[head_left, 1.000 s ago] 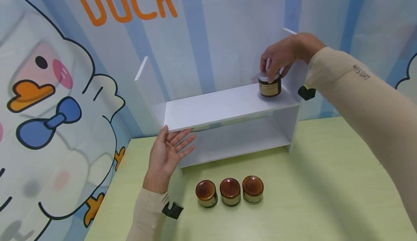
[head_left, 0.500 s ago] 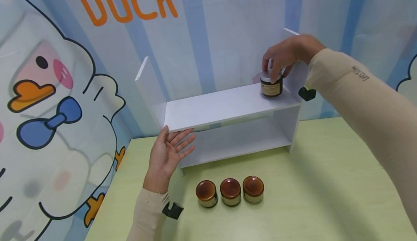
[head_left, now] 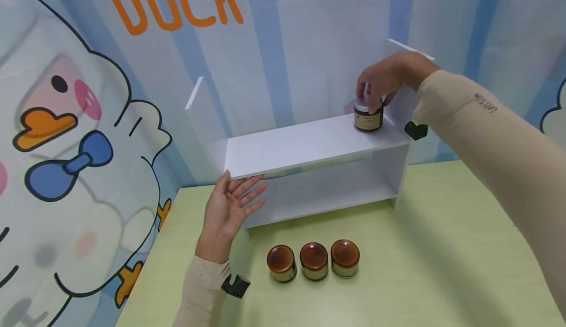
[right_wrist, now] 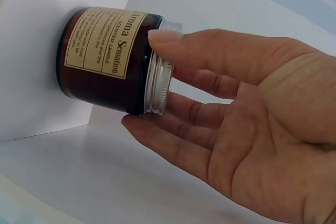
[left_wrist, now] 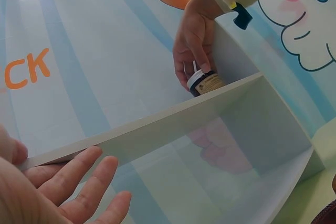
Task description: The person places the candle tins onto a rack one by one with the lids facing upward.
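On the right end of the white shelf's upper board stands a scented candle jar (right_wrist: 105, 59), dark amber glass with a cream label and a silver lid. My right hand (head_left: 389, 79) pinches it around the lid, thumb on one side and fingers on the other. The left hand (head_left: 227, 214) holds the front left corner of the shelf (head_left: 283, 150); in the left wrist view its thumb lies above the board and its index finger beneath, the other fingers spread straight.
Three amber jars, a left jar (head_left: 281, 263), a middle jar (head_left: 314, 261) and a right jar (head_left: 345, 258), stand in a row on the pale green table (head_left: 442, 248) before the shelf. A printed duck backdrop (head_left: 309, 47) hangs behind. Upright side panels flank the upper board.
The candle jar and my right hand have shifted slightly right along the upper board, toward the side panel. The left hand keeps its place on the shelf.
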`<state>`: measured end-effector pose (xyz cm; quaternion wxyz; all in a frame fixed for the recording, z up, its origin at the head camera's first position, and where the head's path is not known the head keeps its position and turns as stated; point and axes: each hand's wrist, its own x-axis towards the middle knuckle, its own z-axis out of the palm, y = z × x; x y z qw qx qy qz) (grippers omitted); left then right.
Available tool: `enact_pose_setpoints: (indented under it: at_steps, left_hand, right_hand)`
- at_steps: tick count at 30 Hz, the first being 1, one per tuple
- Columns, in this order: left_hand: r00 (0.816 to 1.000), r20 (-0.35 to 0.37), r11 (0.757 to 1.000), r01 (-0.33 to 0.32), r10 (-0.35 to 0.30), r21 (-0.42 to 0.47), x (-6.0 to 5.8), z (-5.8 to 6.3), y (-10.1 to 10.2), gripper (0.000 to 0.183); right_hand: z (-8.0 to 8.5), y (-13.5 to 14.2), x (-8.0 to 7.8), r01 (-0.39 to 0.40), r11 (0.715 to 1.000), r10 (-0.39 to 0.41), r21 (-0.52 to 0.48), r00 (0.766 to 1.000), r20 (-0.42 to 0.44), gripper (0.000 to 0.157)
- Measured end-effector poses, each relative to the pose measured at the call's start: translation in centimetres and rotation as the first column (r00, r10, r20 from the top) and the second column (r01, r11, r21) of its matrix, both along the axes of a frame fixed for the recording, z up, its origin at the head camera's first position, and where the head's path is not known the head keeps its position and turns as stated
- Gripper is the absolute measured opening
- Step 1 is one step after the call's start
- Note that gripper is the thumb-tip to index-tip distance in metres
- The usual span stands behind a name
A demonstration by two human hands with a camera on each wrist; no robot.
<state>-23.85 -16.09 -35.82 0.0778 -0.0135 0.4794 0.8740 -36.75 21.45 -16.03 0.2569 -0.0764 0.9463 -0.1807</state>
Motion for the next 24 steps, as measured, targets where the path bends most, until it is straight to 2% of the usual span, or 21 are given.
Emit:
enact_pose_setpoints:
  at_steps: [24]
  left_hand:
    - [1.0,0.007,1.0,0.003,-0.003,0.011,-0.04,0.05,-0.06,0.057]
  right_hand:
    - [-0.39,0.18,0.28,0.012,1.0,-0.011,0.024,0.999,-0.032,0.061]
